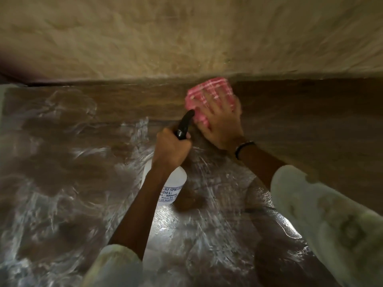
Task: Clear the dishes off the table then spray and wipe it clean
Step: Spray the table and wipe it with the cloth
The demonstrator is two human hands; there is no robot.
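My left hand (pixel 172 148) is closed around the neck of a white spray bottle (pixel 172 183) with a black trigger head (pixel 185 125); the bottle hangs upright over the table. Just beyond it, my right hand (pixel 219 123) lies flat with fingers spread on a pink checked cloth (pixel 207 92), pressing it onto the far part of the dark wooden table (pixel 83 162). The cloth is blurred. The tabletop shines with wet streaks. No dishes are in view.
The table's far edge (pixel 124 82) runs across the middle of the view, with a beige patterned floor (pixel 186 34) beyond it. A pale edge (pixel 2 100) shows at the far left. Light sleeves cover both forearms near the bottom.
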